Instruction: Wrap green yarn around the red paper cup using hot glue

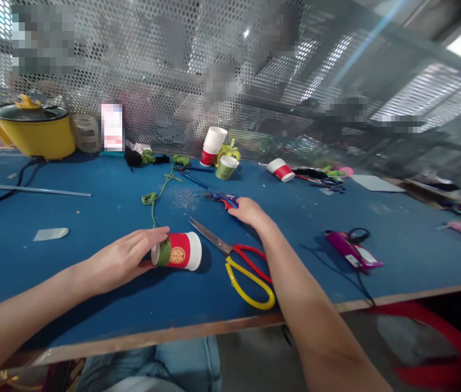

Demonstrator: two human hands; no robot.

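My left hand (132, 253) is closed round the base end of a red and white paper cup (183, 251) lying on its side. Green yarn (164, 252) is wound about that end, and its strand runs back to a small tangle (150, 198). My right hand (247, 210) grips the handle of a blue glue gun (223, 198), whose tip points left over the table. Between my arms lie large scissors (230, 252) with one red and one yellow handle, blades pointing away to the left.
On the blue table (103, 218) stand a yellow pot (38, 136), a jar (86, 133), stacked cups (213, 146) and a green-wrapped cup (226, 167). A tipped cup (280, 170) lies behind, a purple packet (353, 251) with a black cord at right. A mesh screen (165, 71) rises behind.
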